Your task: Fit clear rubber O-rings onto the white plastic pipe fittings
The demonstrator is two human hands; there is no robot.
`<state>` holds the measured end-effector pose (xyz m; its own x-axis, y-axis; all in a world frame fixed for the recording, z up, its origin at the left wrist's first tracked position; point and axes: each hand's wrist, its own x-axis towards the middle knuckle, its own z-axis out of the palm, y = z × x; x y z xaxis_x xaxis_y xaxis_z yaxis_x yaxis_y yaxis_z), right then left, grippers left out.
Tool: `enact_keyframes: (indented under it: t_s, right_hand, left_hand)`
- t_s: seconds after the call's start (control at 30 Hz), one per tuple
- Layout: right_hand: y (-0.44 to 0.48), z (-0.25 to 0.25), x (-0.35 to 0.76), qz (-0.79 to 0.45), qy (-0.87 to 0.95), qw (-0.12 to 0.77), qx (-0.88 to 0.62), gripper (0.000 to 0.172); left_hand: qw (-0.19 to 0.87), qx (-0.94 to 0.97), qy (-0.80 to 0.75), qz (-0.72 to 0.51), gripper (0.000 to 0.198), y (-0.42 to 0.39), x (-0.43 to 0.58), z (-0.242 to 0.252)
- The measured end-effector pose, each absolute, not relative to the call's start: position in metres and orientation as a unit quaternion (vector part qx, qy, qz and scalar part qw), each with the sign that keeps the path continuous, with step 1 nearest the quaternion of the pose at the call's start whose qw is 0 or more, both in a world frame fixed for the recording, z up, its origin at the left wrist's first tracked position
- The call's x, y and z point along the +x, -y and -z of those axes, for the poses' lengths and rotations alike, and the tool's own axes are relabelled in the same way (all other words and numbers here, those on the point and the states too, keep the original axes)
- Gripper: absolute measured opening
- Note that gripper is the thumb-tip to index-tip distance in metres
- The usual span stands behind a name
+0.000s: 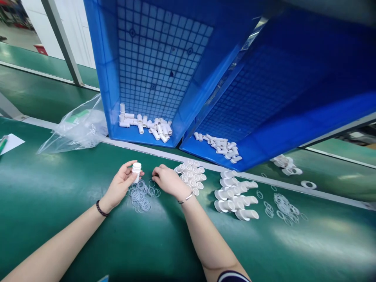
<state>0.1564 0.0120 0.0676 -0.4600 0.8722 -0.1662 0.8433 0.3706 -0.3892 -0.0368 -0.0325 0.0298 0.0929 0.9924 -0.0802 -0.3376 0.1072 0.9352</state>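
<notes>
Hands: left hand (121,185) pinches a small white fitting (136,171) just above the green counter (58,203) | right hand (169,181) palm down, fingertips curled onto loose clear rings (141,197); cannot tell if it grips one | fitting: long axis upright, ridged end up, likely to keep that end free | blue crates (152,58) tilted, so parts gather at the front lip

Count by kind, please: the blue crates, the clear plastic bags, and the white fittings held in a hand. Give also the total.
Blue crates: 2
Clear plastic bag: 1
White fitting held in the left hand: 1
Total: 4
</notes>
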Motion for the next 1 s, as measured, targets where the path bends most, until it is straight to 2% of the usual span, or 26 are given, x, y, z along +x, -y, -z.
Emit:
enact_keyframes:
  t_s: [0.07,0.17,0.27,0.37,0.43,0.63,0.83,0.9,1.0]
  right_hand:
    - [-0.012,-0.058,0.154,-0.192,0.821,-0.041,-0.537,0.011]
    - [-0.011,-0.051,0.150,-0.186,0.825,-0.064,-0.529,0.007]
    - [-0.010,-0.058,0.150,-0.201,0.821,0.016,-0.534,0.009]
    - [-0.006,-0.072,0.150,-0.244,0.814,0.156,-0.503,0.005]
    - [-0.002,-0.079,0.148,-0.263,0.818,0.201,-0.471,0.004]
    - [0.007,-0.079,0.137,-0.255,0.828,0.200,-0.458,0.008]
    - [0.000,-0.067,0.139,-0.266,0.846,0.199,-0.418,0.009]
    - [-0.003,-0.064,0.139,-0.311,0.829,0.211,-0.413,0.009]
    - [-0.008,-0.062,0.139,-0.413,0.778,0.234,-0.411,0.006]
  left_hand:
    - [0.629,0.388,-0.411,-0.534,0.047,0.032,-0.036,-0.030]
    - [0.634,0.381,-0.413,-0.531,0.045,0.032,-0.036,-0.029]
    - [0.609,0.427,-0.436,-0.507,0.043,0.031,-0.038,-0.027]
    - [0.537,0.527,-0.484,-0.446,0.043,0.032,-0.041,-0.026]
    - [0.484,0.583,-0.508,-0.409,0.045,0.033,-0.041,-0.026]
    - [0.383,0.662,-0.547,-0.340,0.028,0.039,-0.036,-0.031]
    - [0.305,0.768,-0.491,-0.277,0.021,0.039,-0.042,-0.036]
    - [0.295,0.774,-0.474,-0.298,0.019,0.039,-0.043,-0.035]
    - [0.330,0.706,-0.484,-0.397,0.022,0.041,-0.040,-0.033]
